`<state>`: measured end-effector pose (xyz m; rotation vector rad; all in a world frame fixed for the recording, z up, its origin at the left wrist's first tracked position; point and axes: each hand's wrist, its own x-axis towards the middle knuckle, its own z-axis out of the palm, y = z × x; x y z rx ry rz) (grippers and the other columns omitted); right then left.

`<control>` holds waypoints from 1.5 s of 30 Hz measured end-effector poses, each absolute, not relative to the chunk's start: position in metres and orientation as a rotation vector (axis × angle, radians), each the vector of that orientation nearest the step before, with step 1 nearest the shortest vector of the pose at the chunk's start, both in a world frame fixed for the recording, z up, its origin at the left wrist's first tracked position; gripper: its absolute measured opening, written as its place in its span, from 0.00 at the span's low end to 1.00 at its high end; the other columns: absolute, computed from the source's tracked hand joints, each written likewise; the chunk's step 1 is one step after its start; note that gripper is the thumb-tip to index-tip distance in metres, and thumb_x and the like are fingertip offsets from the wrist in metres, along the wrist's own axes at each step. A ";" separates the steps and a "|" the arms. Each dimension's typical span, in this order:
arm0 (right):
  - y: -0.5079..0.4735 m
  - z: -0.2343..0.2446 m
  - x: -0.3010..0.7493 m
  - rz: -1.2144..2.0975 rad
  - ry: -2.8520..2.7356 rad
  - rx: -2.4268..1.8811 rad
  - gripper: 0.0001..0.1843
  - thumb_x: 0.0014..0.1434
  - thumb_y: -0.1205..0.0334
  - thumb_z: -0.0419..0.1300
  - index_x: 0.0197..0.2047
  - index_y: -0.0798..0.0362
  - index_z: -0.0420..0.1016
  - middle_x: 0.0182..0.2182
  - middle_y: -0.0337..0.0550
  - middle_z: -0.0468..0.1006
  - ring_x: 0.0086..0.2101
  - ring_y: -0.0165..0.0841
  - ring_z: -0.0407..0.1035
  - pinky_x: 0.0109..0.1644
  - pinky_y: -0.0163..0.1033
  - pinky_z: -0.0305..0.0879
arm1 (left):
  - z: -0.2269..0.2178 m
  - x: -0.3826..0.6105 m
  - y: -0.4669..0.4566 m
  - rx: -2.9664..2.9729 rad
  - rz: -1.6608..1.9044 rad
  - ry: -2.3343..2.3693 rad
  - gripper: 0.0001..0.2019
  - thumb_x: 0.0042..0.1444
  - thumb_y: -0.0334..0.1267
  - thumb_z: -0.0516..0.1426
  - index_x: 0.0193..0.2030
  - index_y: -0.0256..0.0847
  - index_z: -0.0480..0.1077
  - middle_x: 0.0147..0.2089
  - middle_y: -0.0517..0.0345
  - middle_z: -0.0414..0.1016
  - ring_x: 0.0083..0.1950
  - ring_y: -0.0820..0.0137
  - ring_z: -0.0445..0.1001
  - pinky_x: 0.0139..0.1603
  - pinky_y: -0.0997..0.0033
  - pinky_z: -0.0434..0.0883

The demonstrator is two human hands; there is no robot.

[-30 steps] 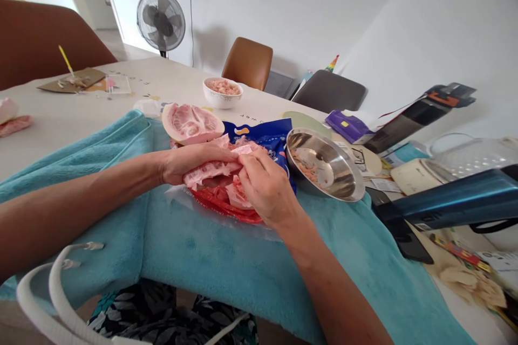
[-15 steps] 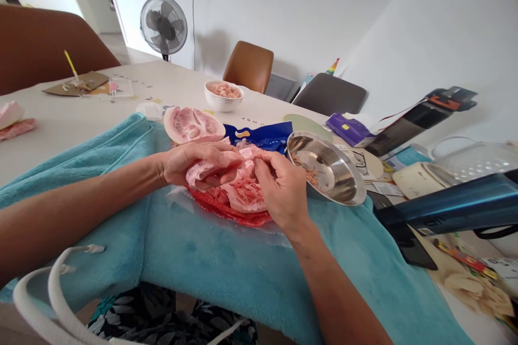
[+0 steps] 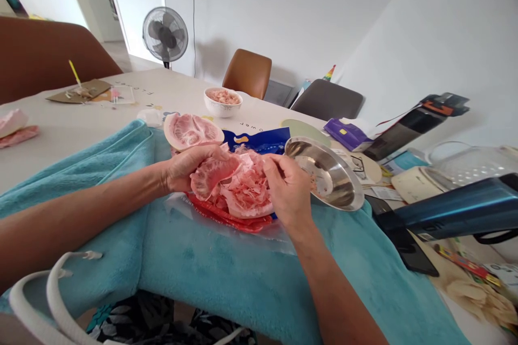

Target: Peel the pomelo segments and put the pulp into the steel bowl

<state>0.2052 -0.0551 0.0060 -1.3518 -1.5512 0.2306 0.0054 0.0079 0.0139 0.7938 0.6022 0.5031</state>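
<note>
My left hand (image 3: 186,166) is closed round a pink pomelo segment (image 3: 210,175) and holds it over a heap of pink peel and pith (image 3: 247,192). My right hand (image 3: 288,187) is closed beside the heap with its fingertips pinching a strip of membrane at the top. The heap lies on a red and blue plastic bag (image 3: 259,143) spread on a teal towel (image 3: 226,264). A cut pomelo half (image 3: 192,130) rests just behind my left hand. A steel bowl (image 3: 327,172) with a few pulp bits sits right of my right hand.
A white bowl of pulp (image 3: 223,100) stands farther back on the table. Brown chairs (image 3: 246,71), a fan (image 3: 165,33), a purple packet (image 3: 347,133), a dark blue tube (image 3: 453,209) and papers crowd the right side. Cardboard scraps (image 3: 83,90) lie at the far left.
The segment has come away from the heap in my left hand, its pulp now showing. My right hand has drawn off to the right, uncovering the peel heap.
</note>
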 end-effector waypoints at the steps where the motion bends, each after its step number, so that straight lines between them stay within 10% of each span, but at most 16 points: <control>1: -0.054 0.005 0.205 0.213 -1.596 -1.349 0.13 0.64 0.58 0.55 0.33 0.52 0.79 0.31 0.43 0.80 0.34 0.34 0.73 0.42 0.42 0.70 | 0.013 0.007 0.007 0.767 0.500 0.614 0.08 0.50 0.37 0.62 0.28 0.39 0.66 0.22 0.59 0.69 0.21 0.73 0.68 0.17 0.78 0.66; 6: -0.049 0.000 0.206 0.186 -1.614 -1.276 0.08 0.59 0.64 0.59 0.34 0.50 0.81 0.42 0.46 0.80 0.43 0.36 0.74 0.51 0.44 0.71 | 0.014 0.012 0.003 0.757 0.548 0.563 0.06 0.56 0.33 0.60 0.30 0.37 0.69 0.18 0.66 0.65 0.15 0.79 0.61 0.17 0.81 0.63; 17: -0.060 0.011 0.188 0.768 -1.435 -1.285 0.08 0.55 0.56 0.65 0.35 0.51 0.82 0.33 0.39 0.83 0.35 0.33 0.76 0.41 0.39 0.73 | 0.012 0.019 -0.011 1.049 0.701 0.545 0.08 0.61 0.36 0.61 0.47 0.41 0.75 0.45 0.56 0.80 0.47 0.71 0.78 0.47 0.77 0.75; 23: -0.060 0.010 0.185 0.947 -1.199 -1.246 0.08 0.52 0.57 0.67 0.34 0.52 0.82 0.29 0.38 0.82 0.27 0.31 0.76 0.34 0.37 0.74 | 0.012 0.011 -0.007 1.187 0.618 0.579 0.20 0.52 0.35 0.67 0.50 0.43 0.69 0.33 0.62 0.75 0.22 0.79 0.70 0.20 0.83 0.65; 31: -0.062 0.014 0.185 1.072 -1.122 -1.218 0.09 0.53 0.58 0.63 0.35 0.54 0.78 0.25 0.36 0.78 0.24 0.29 0.73 0.31 0.36 0.72 | 0.009 0.017 -0.010 1.302 0.718 0.639 0.16 0.56 0.43 0.64 0.48 0.39 0.69 0.28 0.64 0.71 0.25 0.79 0.67 0.25 0.82 0.66; 39: -0.060 0.011 0.188 0.516 -1.522 -1.490 0.13 0.56 0.64 0.54 0.20 0.50 0.66 0.16 0.33 0.70 0.20 0.27 0.63 0.30 0.37 0.60 | 0.007 0.016 -0.018 1.505 0.894 0.763 0.16 0.57 0.42 0.64 0.51 0.42 0.71 0.39 0.59 0.76 0.33 0.76 0.72 0.31 0.81 0.68; 45: -0.063 0.014 0.184 0.826 -1.400 -1.288 0.09 0.52 0.64 0.52 0.21 0.51 0.66 0.15 0.33 0.70 0.16 0.25 0.62 0.22 0.33 0.60 | 0.016 0.014 -0.018 1.225 0.700 0.565 0.12 0.57 0.40 0.63 0.46 0.38 0.71 0.31 0.59 0.74 0.27 0.75 0.71 0.26 0.79 0.68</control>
